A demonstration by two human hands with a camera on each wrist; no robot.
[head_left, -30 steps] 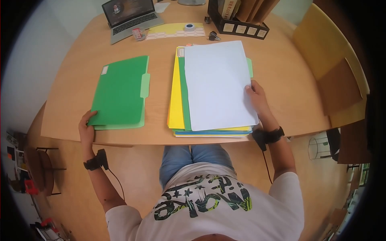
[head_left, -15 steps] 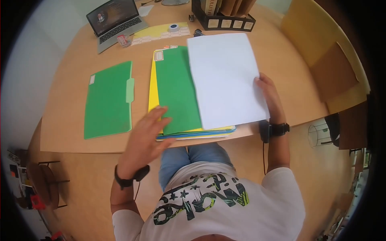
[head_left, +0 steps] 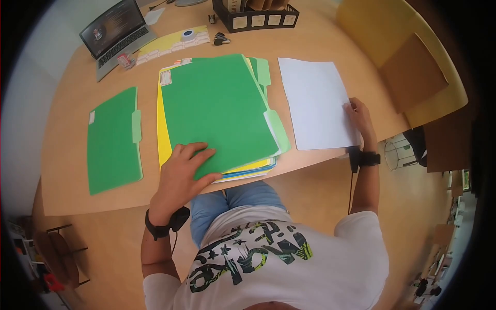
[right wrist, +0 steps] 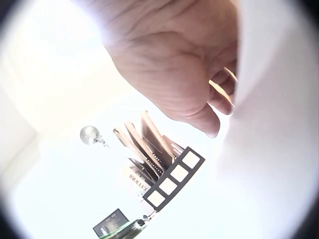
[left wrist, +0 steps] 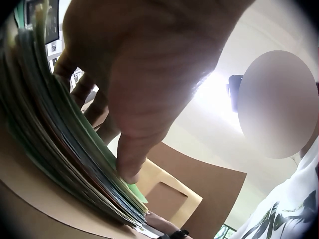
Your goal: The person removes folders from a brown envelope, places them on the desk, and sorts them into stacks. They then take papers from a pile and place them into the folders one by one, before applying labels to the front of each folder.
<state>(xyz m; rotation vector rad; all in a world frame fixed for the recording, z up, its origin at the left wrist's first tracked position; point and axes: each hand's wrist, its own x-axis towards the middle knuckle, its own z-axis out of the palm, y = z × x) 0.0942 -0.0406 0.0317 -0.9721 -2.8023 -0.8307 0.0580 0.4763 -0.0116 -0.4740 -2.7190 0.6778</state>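
Note:
My left hand rests with spread fingers on the lower left corner of a green folder. This folder lies on top of a thick stack of folders and papers, whose layered edges show in the left wrist view. At the right of the stack, my right hand pinches the right edge of white paper, thumb at its upper face. In the right wrist view the paper fills the right side, beside the thumb. A separate green folder lies on the left of the table.
Toward the back left stands an open laptop, near a yellow label sheet with a white tape roll. A black organizer holds books and folders at the back. A yellow chair borders the table's right side.
My right hand has carried the white paper off the stack to the right, uncovering the green folder. My left hand has let go of the separate green folder and come onto the stack.

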